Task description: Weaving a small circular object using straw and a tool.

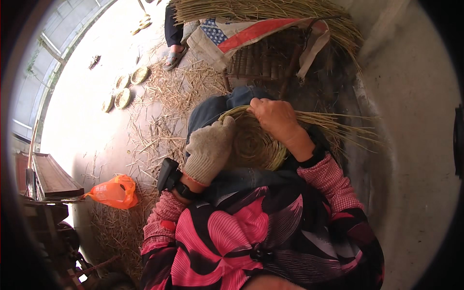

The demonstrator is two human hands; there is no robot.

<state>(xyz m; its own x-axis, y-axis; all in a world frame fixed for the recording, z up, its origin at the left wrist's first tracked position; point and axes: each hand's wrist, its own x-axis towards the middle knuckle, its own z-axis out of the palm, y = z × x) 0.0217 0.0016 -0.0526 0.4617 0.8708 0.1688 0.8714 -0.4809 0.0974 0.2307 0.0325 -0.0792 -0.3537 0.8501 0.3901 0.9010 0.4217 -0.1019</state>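
Observation:
A round, coiled straw basket [253, 145] rests on my lap, its hollow facing up. My left hand [210, 145] wears a knitted, pale grey glove and is closed on the basket's left rim. Bare, my right hand [276, 118] is closed in a pinch at the far rim, on the straw there; the fingertips are partly hidden. Loose straw stalks [333, 121] trail from behind this hand out to the right. A black device is strapped to my left wrist.
Ahead stands a chair [256, 63] with a printed cloth sack [251, 34] and a big straw bundle [275, 9]. A person's sandalled foot [175, 57] is beside it. Several small baskets [123, 98] and loose straw [159, 111] lie leftward, with an orange plastic bag [116, 192] nearer.

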